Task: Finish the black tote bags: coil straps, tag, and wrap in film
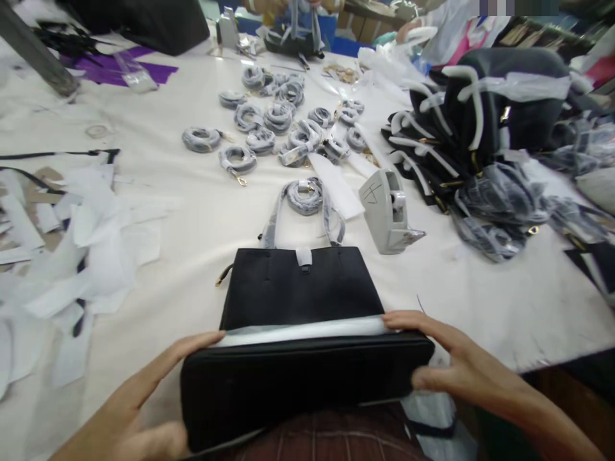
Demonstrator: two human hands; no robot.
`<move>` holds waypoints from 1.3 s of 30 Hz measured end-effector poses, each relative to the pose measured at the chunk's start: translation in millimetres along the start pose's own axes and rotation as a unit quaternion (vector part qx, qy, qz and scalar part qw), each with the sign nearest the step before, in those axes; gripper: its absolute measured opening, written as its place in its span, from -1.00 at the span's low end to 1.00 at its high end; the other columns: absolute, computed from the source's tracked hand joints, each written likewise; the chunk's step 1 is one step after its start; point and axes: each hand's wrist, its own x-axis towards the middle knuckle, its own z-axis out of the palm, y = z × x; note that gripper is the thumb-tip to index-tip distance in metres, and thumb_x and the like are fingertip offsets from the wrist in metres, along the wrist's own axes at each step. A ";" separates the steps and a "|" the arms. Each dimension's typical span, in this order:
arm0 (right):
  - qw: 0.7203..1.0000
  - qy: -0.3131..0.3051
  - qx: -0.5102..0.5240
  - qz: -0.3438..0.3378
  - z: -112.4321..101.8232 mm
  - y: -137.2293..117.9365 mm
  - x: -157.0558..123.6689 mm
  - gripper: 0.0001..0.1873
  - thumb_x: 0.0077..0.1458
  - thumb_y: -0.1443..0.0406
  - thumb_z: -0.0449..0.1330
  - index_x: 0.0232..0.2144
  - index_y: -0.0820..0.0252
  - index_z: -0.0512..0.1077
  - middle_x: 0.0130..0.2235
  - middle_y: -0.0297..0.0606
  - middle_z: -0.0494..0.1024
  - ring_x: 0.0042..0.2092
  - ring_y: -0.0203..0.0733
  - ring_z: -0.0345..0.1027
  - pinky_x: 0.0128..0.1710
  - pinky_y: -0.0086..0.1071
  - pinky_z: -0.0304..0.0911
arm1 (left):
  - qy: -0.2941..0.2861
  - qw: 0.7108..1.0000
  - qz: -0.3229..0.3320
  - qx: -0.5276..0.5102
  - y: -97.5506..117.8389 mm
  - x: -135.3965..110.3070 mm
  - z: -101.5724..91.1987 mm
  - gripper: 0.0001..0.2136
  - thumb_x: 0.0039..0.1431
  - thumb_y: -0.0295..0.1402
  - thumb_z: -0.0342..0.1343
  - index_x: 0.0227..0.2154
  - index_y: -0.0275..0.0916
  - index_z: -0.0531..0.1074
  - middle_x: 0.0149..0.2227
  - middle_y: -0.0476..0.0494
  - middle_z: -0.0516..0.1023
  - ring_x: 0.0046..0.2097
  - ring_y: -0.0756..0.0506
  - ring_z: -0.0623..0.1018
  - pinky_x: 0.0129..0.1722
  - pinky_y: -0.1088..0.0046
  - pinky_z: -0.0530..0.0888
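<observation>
A black handbag (307, 288) lies on the table in front of me, its flat base (307, 378) turned towards my body. My left hand (144, 397) grips the base's left end, fingers over the upper edge and thumb low at the corner. At the right end my right hand (442, 352) holds it the same way. A strip of white wrapping (307, 330) runs along the upper edge between both hands. The bag's wrapped handles (271, 224) point away from me, around a coiled strap (305, 195). A white tab (303, 257) covers the front clasp.
Several wrapped strap coils (278, 118) lie farther back. A grey tape dispenser (384, 211) stands right of the handles. Black bags (504, 96) with wrapped handles are piled at the right. Paper scraps (96, 256) cover the left side. Another person's hands (269, 5) show at the far edge.
</observation>
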 end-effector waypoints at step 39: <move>0.851 0.235 0.464 -0.075 15.9 91.4 -22.0 -0.53 -0.04 0.05 0.33 -0.14 0.21 0.46 -0.21 -0.19 0.56 -0.23 -0.18 0.46 -0.22 -0.29 0.37 | 0.090 0.967 0.054 0.232 38.3 106.9 15.0 -0.63 0.06 0.08 -0.12 -0.64 -0.05 0.21 -0.80 0.23 0.32 -0.53 -0.22 0.53 -0.38 0.19 0.50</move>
